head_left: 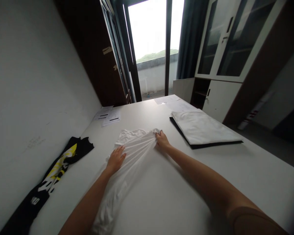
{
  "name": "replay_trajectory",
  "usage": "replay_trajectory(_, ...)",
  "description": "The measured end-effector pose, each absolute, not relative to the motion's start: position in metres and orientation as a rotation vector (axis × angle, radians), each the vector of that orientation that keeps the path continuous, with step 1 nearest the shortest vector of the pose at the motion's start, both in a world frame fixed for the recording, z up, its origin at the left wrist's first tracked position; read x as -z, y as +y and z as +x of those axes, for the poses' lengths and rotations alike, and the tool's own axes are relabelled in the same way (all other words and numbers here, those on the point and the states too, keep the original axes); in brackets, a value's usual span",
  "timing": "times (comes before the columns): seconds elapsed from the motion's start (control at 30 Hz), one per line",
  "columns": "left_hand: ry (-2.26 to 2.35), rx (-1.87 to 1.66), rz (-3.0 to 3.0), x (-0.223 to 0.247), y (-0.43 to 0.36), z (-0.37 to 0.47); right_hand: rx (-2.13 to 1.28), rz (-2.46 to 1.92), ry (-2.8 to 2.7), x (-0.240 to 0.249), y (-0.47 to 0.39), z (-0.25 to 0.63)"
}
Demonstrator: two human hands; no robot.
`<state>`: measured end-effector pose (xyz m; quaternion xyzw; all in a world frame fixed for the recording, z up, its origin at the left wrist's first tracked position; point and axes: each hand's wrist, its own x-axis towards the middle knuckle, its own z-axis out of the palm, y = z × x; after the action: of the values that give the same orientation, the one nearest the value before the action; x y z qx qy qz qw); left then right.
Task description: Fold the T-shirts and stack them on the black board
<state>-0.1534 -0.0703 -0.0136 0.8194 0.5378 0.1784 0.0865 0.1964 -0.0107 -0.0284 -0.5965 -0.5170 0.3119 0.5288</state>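
One white shirt (136,153) lies wrinkled on the desk (171,189), between a black printed garment (61,164) and a folded white cloth (203,127). The right hand (162,140) grips its edge; the left hand (116,160) rests on it, fingers spread.

Worktop (176,189): smooth white surface, low sheen, brightening to a soft gloss toward the far edge. White garment (134,147), between the left edge and the middle: thin, soft cloth, matt, drawn into fine creases. Black garment (58,166) along the left edge: matt cloth bearing a yellow and white print. Folded white cloth (203,127) by the right edge: matt, lightly wrinkled; the black layer (217,144) beneath appears to be matt cloth. Printed sheets (110,117) at the far left corner: paper, flat. Beyond the far edge, cabinet (218,93): smooth white panels, reflective glass in its upper doors.
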Motion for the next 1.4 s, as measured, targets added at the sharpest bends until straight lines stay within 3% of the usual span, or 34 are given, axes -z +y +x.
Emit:
replay_trajectory(0.23,1.501,-0.097,2.452,-0.027,-0.151,-0.116,-0.42,-1.867,-1.358,0.023,-0.001,0.233)
replay_trajectory(0.4,1.238,-0.152,2.413,-0.05,-0.196,-0.089,-0.361,-1.914,-1.323,0.023,0.0,0.242)
replay_trajectory(0.5,1.229,-0.226,2.137,-0.044,-0.161,-0.099,-0.341,-1.861,-1.324,0.024,-0.002,0.241)
replay_trajectory(0.67,1.827,-0.674,2.157,-0.018,-0.076,-0.133,-0.238,-1.829,-1.35,0.017,-0.007,0.237)
replay_trajectory(0.83,2.159,-0.618,2.114,0.005,-0.033,-0.144,-0.139,-1.901,-1.387,0.008,-0.012,0.24)
replay_trajectory(1.1,1.747,-1.27,1.66,0.021,-0.016,-0.155,-0.064,-2.159,-1.395,0.009,-0.009,0.267)
replay_trajectory(1.4,1.167,-1.345,1.327,0.006,-0.032,-0.158,0.031,-2.155,-1.544,0.009,-0.014,0.261)
